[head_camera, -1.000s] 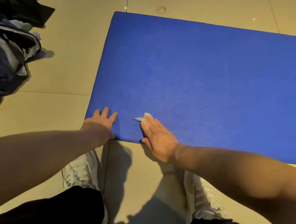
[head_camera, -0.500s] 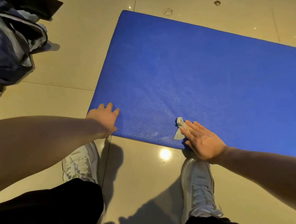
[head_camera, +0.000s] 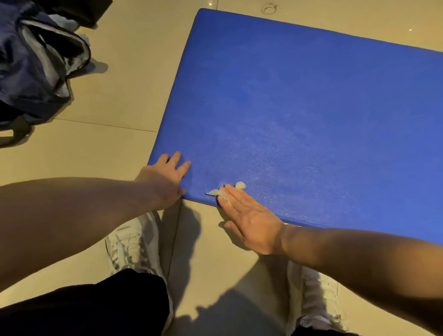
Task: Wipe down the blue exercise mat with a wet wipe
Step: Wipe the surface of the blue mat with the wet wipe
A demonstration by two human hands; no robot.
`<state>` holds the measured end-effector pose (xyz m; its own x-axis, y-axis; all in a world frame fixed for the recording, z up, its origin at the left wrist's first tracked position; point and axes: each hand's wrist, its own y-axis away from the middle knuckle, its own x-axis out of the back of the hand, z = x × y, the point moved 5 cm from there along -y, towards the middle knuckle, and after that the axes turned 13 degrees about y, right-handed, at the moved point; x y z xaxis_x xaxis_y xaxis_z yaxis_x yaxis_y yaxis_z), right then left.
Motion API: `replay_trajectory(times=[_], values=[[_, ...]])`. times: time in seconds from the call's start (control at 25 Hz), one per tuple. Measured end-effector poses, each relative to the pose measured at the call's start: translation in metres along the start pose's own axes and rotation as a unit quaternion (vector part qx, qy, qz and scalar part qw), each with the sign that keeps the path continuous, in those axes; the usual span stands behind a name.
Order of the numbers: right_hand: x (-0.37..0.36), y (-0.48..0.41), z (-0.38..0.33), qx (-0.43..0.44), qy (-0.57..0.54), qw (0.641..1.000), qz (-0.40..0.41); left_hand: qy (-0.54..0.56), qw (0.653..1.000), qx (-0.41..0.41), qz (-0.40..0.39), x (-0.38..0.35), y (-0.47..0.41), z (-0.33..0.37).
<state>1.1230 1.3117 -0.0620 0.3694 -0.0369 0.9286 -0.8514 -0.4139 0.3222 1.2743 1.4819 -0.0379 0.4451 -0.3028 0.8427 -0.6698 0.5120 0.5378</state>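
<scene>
Blue exercise mat (head_camera: 304, 109) fills centre and right of frame; right hand (head_camera: 247, 217), fingers straight, presses wet wipe (head_camera: 214, 192) at its lower edge; left hand (head_camera: 165, 177) lies spread flat on its lower-left corner.

Warm, dim light casts hard shadows on the glossy floor (head_camera: 120, 151); edges bow.

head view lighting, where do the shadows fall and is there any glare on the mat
Head view: warm yellowish light, with hard shadows of the body and arms on the tiled floor nearest the camera. Head view: no strong glare, only a faint speckled sheen on the blue mat around the wet wipe under the right hand, plus tiny glints on the far tiles.
</scene>
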Motion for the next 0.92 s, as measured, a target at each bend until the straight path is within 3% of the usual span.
replay_trajectory(times=[0.4,0.56,0.76,0.92], values=[[0.0,-0.042,0.0,0.073,0.127,0.989,0.009,-0.043,0.998,-0.047,0.006,0.008,-0.015,-0.006],[0.003,-0.037,0.027,0.066,0.125,0.99,0.021,-0.044,0.998,-0.05,-0.016,0.015,-0.025,-0.008],[0.004,-0.015,0.065,-0.027,0.103,0.994,0.026,-0.057,0.995,-0.076,-0.029,0.024,-0.03,-0.005],[0.002,0.007,0.091,-0.202,0.054,0.977,0.038,-0.035,0.996,-0.061,-0.056,0.03,-0.035,0.002]])
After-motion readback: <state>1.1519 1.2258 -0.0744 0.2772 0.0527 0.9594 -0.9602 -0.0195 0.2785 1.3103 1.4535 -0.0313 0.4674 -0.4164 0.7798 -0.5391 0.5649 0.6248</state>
